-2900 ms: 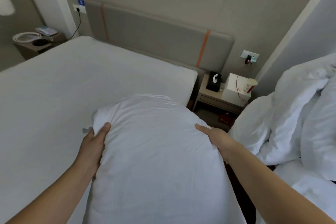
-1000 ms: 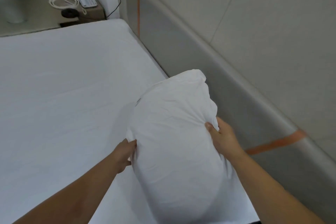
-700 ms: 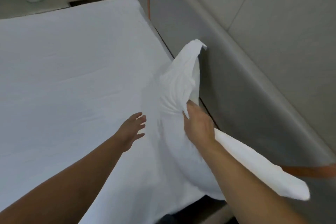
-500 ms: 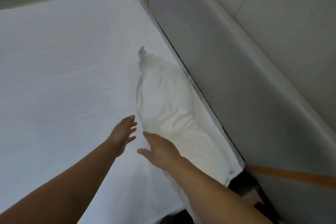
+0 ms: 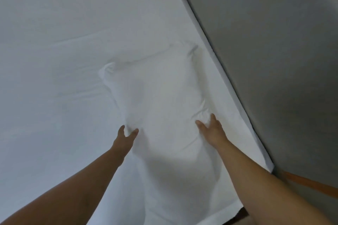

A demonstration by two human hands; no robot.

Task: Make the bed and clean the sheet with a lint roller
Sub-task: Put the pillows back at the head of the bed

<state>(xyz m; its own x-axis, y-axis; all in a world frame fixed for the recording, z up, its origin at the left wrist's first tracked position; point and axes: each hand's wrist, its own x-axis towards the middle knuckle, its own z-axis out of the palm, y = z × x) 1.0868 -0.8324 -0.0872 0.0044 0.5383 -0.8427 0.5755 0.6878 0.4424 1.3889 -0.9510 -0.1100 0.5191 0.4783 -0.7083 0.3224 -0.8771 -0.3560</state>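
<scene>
Pillow [image 5: 161, 100] lying flat on the sheet [image 5: 54, 60] beside the headboard [image 5: 274, 51], left hand [image 5: 125, 138] pinching its left edge, right hand [image 5: 212, 129] pinching its right edge, both grips closing on fabric.

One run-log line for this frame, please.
step: pillow placement | pillow: flat on sheet, beside headboard | left hand: pinches pillow | right hand: grips pillow

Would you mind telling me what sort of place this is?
Most likely a bedroom: a bed with a white sheet, a white pillow laid at its head, and a grey padded headboard with an orange stripe.
</scene>
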